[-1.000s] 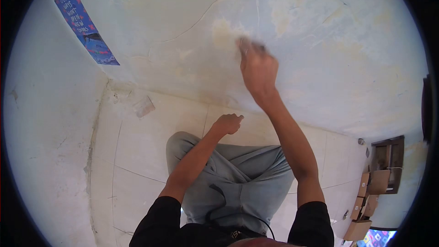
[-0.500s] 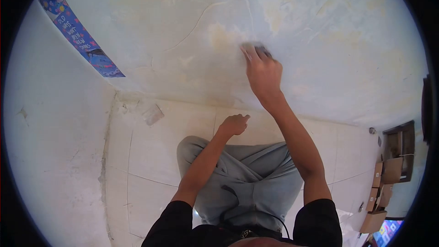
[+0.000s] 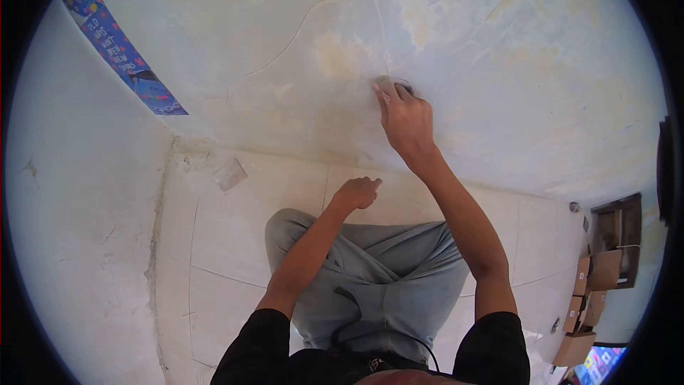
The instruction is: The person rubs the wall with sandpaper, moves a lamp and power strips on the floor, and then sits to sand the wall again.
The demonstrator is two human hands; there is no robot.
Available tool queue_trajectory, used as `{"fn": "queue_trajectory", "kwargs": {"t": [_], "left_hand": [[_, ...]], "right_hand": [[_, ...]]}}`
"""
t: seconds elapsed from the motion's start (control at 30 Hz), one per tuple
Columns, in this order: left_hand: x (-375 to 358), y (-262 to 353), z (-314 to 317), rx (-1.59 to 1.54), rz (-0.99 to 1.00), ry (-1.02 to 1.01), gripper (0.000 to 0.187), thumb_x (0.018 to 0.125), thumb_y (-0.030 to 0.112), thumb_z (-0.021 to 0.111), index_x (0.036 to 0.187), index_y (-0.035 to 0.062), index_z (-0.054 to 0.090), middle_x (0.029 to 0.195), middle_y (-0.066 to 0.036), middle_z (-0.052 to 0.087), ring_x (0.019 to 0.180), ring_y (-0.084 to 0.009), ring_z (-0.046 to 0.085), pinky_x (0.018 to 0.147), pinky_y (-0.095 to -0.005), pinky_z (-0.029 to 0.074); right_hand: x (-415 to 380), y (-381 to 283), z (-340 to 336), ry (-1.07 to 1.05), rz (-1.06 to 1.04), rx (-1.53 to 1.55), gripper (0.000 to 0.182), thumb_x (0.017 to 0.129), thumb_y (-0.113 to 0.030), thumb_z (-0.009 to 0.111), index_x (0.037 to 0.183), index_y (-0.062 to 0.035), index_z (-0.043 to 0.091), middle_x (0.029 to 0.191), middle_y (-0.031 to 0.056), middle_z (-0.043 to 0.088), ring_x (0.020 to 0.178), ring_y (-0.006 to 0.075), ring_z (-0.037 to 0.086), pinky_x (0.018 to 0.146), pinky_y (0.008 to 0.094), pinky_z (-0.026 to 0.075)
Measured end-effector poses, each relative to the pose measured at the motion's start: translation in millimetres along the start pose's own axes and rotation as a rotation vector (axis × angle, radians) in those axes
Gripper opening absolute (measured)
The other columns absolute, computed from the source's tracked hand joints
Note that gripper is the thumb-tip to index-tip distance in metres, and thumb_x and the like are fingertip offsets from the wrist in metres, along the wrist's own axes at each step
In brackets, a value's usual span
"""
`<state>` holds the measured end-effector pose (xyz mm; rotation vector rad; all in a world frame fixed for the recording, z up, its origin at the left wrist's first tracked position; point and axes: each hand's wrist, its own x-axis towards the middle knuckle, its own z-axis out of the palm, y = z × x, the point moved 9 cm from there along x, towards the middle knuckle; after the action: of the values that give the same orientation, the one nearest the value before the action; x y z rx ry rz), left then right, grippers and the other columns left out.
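Blue poster (image 3: 117, 50), partly legible "WON'T", beside patchy wall (image 3: 285, 43)

Pale blue-green wall (image 3: 299, 50), yellowish patches; blue patterned banner (image 3: 117, 46), perhaps starred.

The right hand (image 3: 405, 117) presses a small grey pad (image 3: 390, 83) flat against the cracked, patchy wall (image 3: 499, 50), fingers spread over it, just beside a yellowish worn patch (image 3: 335, 53) where a long crack runs. The left hand (image 3: 356, 192) is curled into a loose fist above the knee of the grey trousers (image 3: 370, 271), holding nothing that can be seen. A blue printed strip (image 3: 117, 46) hangs at the corner on the left (its lettering too small to read), a scrap (image 3: 230, 174) lies on the tiled floor (image 3: 214, 242), and cardboard boxes (image 3: 588, 299) sit at the far right.
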<state>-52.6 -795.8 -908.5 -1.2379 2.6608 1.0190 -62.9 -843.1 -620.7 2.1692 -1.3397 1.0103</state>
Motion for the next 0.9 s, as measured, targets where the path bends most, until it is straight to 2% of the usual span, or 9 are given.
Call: {"fn": "queue_trajectory", "kwargs": {"t": [0.13,0.2,0.33,0.4,0.5,0.6,0.73,0.8,0.9], "left_hand": [[4,0,1,0.013,0.026,0.032,0.039,0.091,0.02,0.049,0.127,0.0059,0.05,0.107,-0.022,0.063,0.099,-0.0377,0.063,0.085,-0.0484,0.051],[7,-3,8,-0.011,0.003,-0.055,0.044,0.094,0.023,0.047,0.136,0.009,0.044,0.115,-0.023,0.058,0.104,-0.0388,0.059,0.088,-0.049,0.048],[3,-5,7,-0.018,-0.025,-0.068,0.044,0.095,0.024,0.047,0.136,0.0091,0.043,0.115,-0.024,0.058,0.105,-0.0392,0.059,0.089,-0.0492,0.048],[1,-2,1,-0.001,-0.002,0.01,0.037,0.091,0.021,0.05,0.126,0.006,0.051,0.106,-0.022,0.064,0.1,-0.0374,0.063,0.085,-0.0485,0.051],[4,1,0,-0.024,0.021,0.047,0.035,0.091,0.021,0.05,0.123,0.0057,0.052,0.106,-0.022,0.064,0.099,-0.0377,0.063,0.085,-0.0484,0.05],[4,2,0,-0.039,0.01,0.05,0.033,0.091,0.021,0.05,0.12,0.0051,0.053,0.106,-0.022,0.064,0.1,-0.038,0.062,0.086,-0.0483,0.05],[-1,-3,1,-0.026,0.003,0.044,0.035,0.091,0.02,0.051,0.122,0.0052,0.053,0.107,-0.022,0.064,0.099,-0.038,0.062,0.085,-0.0484,0.05],[-1,-1,-2,-0.028,0.015,0.069,0.035,0.091,0.02,0.051,0.123,0.0053,0.053,0.106,-0.022,0.064,0.099,-0.0378,0.063,0.084,-0.0487,0.05],[-1,2,-3,-0.037,0.019,0.059,0.036,0.09,0.019,0.051,0.123,0.0053,0.052,0.105,-0.022,0.064,0.098,-0.0379,0.063,0.084,-0.0489,0.051]], "right_hand": [[19,-8,1,0.013,0.057,0.004,0.009,0.09,-0.013,0.063,0.088,-0.0043,0.061,0.07,0.0125,0.063,0.061,0.0302,0.061,0.05,0.0373,0.048],[30,-17,-2,0.053,0.065,0.011,0.009,0.09,-0.013,0.063,0.089,-0.0045,0.062,0.071,0.0126,0.064,0.062,0.0305,0.062,0.05,0.037,0.049],[7,-8,-5,0.067,0.018,0.028,0.008,0.09,-0.013,0.063,0.089,-0.0051,0.062,0.073,0.0122,0.065,0.064,0.0305,0.063,0.05,0.0378,0.049],[1,-1,-2,0.012,0.093,0.025,0.007,0.089,-0.012,0.063,0.089,-0.0054,0.062,0.073,0.0114,0.065,0.063,0.0305,0.063,0.05,0.0383,0.049],[27,-19,-6,0.096,0.051,0.018,0.005,0.088,-0.01,0.064,0.088,-0.0059,0.062,0.073,0.0109,0.065,0.061,0.0301,0.063,0.049,0.0372,0.049],[49,-31,-7,0.121,0.095,-0.004,0.005,0.088,-0.01,0.064,0.09,-0.0057,0.063,0.072,0.0115,0.065,0.06,0.0301,0.063,0.049,0.0357,0.048],[19,-18,-12,0.173,0.084,-0.008,0.007,0.089,-0.012,0.063,0.09,-0.0053,0.064,0.069,0.0119,0.064,0.059,0.03,0.062,0.048,0.0358,0.047],[20,-14,-4,0.069,0.165,0.003,0.009,0.089,-0.011,0.06,0.095,-0.0058,0.062,0.075,0.0121,0.066,0.066,0.0294,0.066,0.058,0.0389,0.052],[43,-26,-10,0.141,0.114,0.019,0.008,0.088,-0.01,0.061,0.094,-0.006,0.063,0.075,0.0117,0.066,0.065,0.0294,0.065,0.056,0.0381,0.052]]}}
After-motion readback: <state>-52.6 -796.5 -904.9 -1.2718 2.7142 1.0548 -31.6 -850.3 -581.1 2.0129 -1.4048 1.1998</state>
